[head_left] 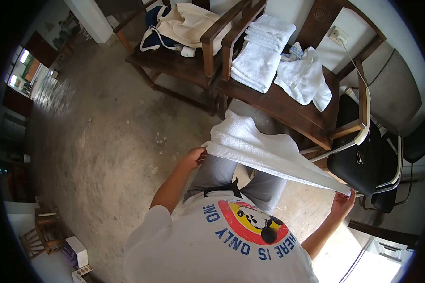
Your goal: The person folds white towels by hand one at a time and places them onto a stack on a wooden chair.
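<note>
A white towel point(259, 146) is stretched out in the air in front of my body, above my knees. My left hand point(194, 157) is closed on its left corner. At the other end, my right hand point(343, 203) pinches the right corner, out beside the black chair. The towel's far edge billows up toward the wooden chair seat. On that seat lie a stack of folded white towels point(262, 54) and a crumpled white towel point(306, 78), neither touched by my hands.
Two wooden armchairs stand ahead; the left armchair point(174, 63) bears cream and navy cloth point(189, 23) and a small white object point(188, 52). Black metal-framed chairs point(363, 160) are close on my right. A cable point(352, 59) hangs from the wall socket point(338, 35). Concrete floor point(108, 141) extends left.
</note>
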### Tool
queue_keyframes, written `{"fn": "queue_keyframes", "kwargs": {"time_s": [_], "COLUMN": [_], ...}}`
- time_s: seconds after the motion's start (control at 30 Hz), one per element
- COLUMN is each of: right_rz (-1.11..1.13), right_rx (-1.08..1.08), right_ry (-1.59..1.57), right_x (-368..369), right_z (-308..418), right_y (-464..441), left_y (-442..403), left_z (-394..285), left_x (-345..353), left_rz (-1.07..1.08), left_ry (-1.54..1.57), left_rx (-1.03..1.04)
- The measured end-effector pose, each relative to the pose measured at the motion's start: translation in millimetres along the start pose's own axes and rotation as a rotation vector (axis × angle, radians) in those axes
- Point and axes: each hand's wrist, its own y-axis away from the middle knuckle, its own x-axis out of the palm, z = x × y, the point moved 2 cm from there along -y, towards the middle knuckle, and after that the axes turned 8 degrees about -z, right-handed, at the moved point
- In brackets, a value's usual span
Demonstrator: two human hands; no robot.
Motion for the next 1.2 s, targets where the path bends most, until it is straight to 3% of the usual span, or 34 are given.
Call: {"fn": "queue_keyframes", "kwargs": {"time_s": [0.07,0.17,0.3,0.33,0.37,0.5,0.53,0.7,0.8,0.87,0.9,0.97,1.0,1.03,1.1,1.2], "right_rz": [0.054,0.067,-0.099,-0.027,-0.029,-0.043,-0.047,-0.05,-0.06,-0.064,0.064,0.18,0.342,0.22,0.385,0.421], "right_rx": [0.035,0.039,0.006,0.013,0.018,0.023,0.027,0.028,0.043,0.079,0.105,-0.078,-0.143,-0.265,-0.538,-0.605], "right_ry": [-0.015,-0.011,0.001,0.006,0.002,-0.006,-0.009,0.009,0.056,0.162,0.192,0.265,0.253,0.118,0.135,0.089], "right_x": [-12,-23,-3,-7,-10,1,2,-5,8,31,32,63,73,101,103,96], "right_z": [-1,-1,-6,-6,-7,-14,-15,-15,-20,-21,-21,-7,12,30,70,83], "right_y": [-8,-11,4,0,-2,-3,-5,-9,-4,3,-10,-10,-10,22,35,70], "left_y": [25,20,22,20,25,-21,-23,-33,28,30,23,43,64,90,131,225], "left_z": [-13,-10,-32,-38,-45,-51,-55,-61,-95,-125,-144,-193,-216,-238,-272,-281], "left_x": [19,33,34,33,31,1,-5,-37,-26,-26,-27,-8,6,16,19,35], "left_rz": [-0.121,0.14,0.242,0.281,0.343,0.171,0.23,0.087,-0.197,-0.13,-0.08,-0.007,0.073,0.009,0.082,0.134], "left_ry": [-0.35,0.006,0.359,0.456,0.546,0.712,0.668,0.315,-0.065,-0.114,-0.095,-0.003,0.074,0.078,0.158,0.223], "left_rx": [0.007,-0.074,0.138,0.172,0.1,0.199,0.176,0.172,0.388,0.483,0.569,0.533,0.544,0.548,0.645,0.807]}}
